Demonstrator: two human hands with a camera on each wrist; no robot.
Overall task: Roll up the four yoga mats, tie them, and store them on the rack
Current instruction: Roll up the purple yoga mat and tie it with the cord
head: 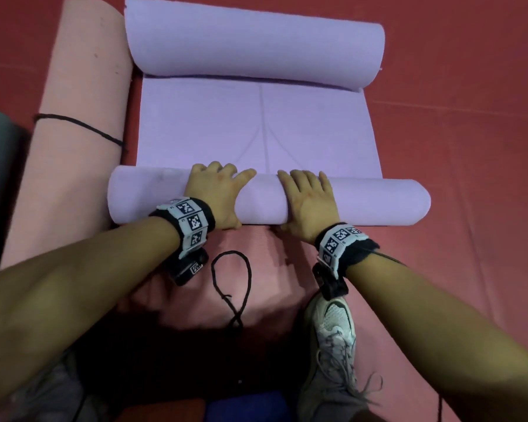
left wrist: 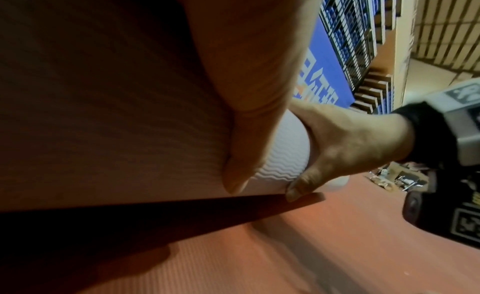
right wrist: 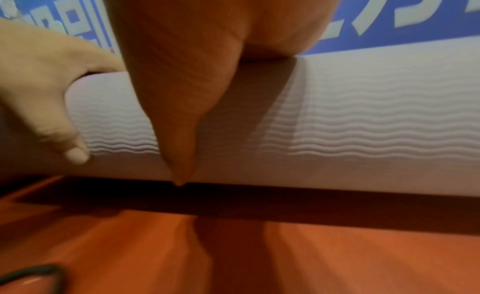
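Lying across the red floor (head: 457, 123), the purple yoga mat (head: 256, 129) is seen partly rolled at its near end, with its far end curled into a second loose roll. The near roll (head: 363, 205) is pressed from above by both hands, set side by side near its middle. The left hand (head: 217, 193) is laid over the roll with fingers (head: 220, 169) draped down the far side and the thumb at the near side, low against the roll. The right hand (head: 308, 199) is placed likewise, fingers extended over the crown, thumb tucked at the near lower edge. In the wrist views the wavy-ribbed surface of the roll is seen directly under both palms, the thumb tips close to the floor line. Neither hand is clenched; the roll is pressed rather than gripped. A pink rolled mat (head: 77, 117), bound by a black cord (head: 83, 126), lies just left of the purple mat. A loose black cord loop (head: 232, 281) lies on the floor near the wrists, between the forearms. A light shoe (head: 333, 339) is noted at near right.
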